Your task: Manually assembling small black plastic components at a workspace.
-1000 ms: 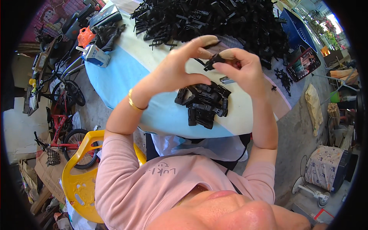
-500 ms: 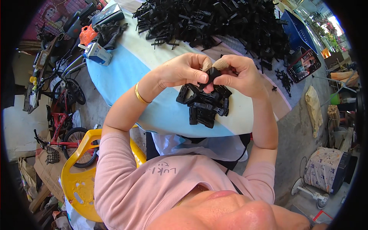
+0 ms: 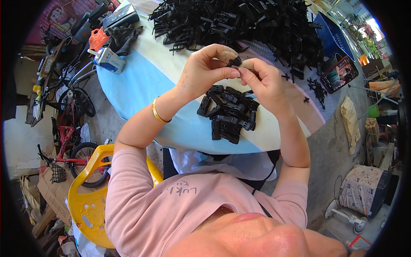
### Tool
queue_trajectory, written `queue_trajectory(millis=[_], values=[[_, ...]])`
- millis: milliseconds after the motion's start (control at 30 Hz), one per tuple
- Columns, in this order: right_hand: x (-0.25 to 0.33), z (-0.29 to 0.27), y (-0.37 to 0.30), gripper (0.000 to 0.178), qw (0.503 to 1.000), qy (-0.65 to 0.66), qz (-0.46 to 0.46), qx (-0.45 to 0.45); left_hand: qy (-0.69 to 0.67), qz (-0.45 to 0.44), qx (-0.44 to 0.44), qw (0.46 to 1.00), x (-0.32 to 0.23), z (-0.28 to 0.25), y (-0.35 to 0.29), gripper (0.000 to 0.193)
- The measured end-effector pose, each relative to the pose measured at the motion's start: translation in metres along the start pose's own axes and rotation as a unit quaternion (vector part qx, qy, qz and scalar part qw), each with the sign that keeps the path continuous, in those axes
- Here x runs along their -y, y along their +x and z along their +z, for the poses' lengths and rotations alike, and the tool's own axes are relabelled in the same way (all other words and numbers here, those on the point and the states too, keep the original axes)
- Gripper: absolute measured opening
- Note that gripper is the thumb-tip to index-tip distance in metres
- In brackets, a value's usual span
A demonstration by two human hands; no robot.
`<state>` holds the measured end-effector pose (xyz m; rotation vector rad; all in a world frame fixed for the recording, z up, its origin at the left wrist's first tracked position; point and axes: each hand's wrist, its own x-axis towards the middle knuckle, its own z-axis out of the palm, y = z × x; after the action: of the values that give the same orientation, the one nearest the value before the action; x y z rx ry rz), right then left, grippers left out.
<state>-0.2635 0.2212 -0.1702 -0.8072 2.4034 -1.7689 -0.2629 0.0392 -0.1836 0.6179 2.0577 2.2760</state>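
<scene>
Above the table, my left hand and my right hand meet, both pinching one small black plastic part between thumbs and index fingers. Tan coverings wrap the index fingertips. Most of the part is hidden by the fingers, so its exact shape cannot be made out. Just below the hands, close to the table's near edge, lies a small heap of black plastic clips or buckles. A far larger pile of similar black parts covers the table's far side.
The striped cloth-covered table holds a blue-and-white carton and dark gloves at left. At right are a phone, small black cross-shaped pieces and a blue basket. A yellow chair stands at my left.
Both hands have moved up and away from the small heap, uncovering its far end. The black part has turned in my fingers and shows less than before.
</scene>
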Motion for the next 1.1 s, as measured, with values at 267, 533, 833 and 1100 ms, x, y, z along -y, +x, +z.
queue_trajectory(millis=[267,533,833,1100], values=[[0.005,0.001,-0.003,0.01,1.0,-0.005,0.028,0.004,0.104,0.114,-0.038,0.987,0.012,0.005,-0.006,0.024],[0.004,-0.036,0.002,0.015,0.988,-0.122,0.06,0.067,0.248,0.113,-0.018,0.962,0.008,0.01,-0.003,0.027],[-0.045,-0.031,0.014,0.023,0.849,-0.523,0.047,0.061,0.222,0.014,0.204,0.953,0.012,-0.003,0.002,0.04],[-0.015,-0.018,0.011,0.012,0.977,-0.211,-0.014,-0.04,-0.018,-0.036,-0.05,0.998,0.012,-0.01,0.006,0.076]])
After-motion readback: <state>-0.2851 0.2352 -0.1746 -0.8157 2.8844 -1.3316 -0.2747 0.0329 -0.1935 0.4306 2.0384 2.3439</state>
